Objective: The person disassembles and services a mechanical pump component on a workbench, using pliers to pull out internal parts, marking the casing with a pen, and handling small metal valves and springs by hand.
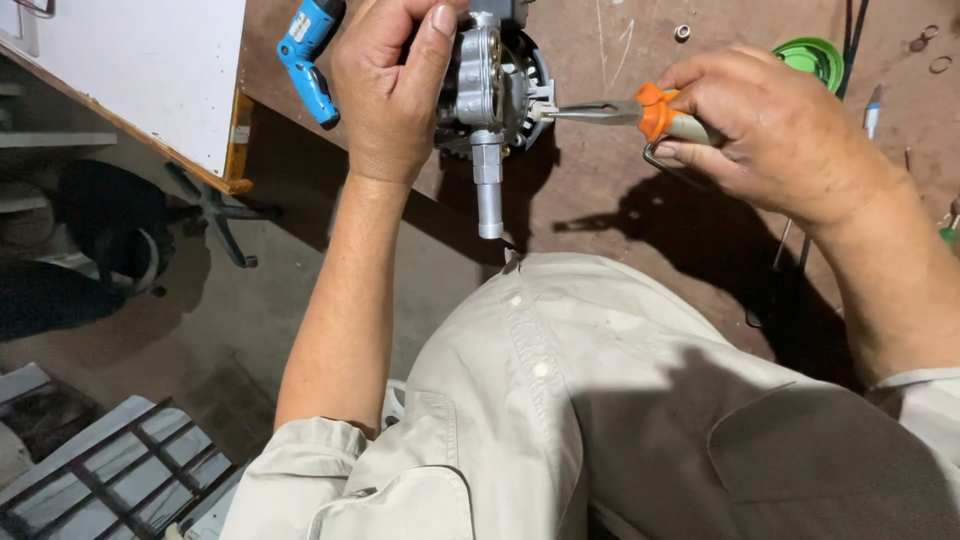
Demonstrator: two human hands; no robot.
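Two hands on a metal assembly at the bench edge

Left hand [395,85] wraps tight around the silver metal assembly [487,95], holding it upright over the brown workbench [620,190]; its cylindrical stem points down toward the person; right hand [775,125] is closed on orange-handled pliers [610,113], tips touching the assembly's right side; blue tool [310,55] lies just left; green lid [810,55] sits behind the right hand.

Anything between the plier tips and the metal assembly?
Nothing visible. The pliers in the right hand reach the assembly from its right side with tips at it; the left hand grips the opposite side.
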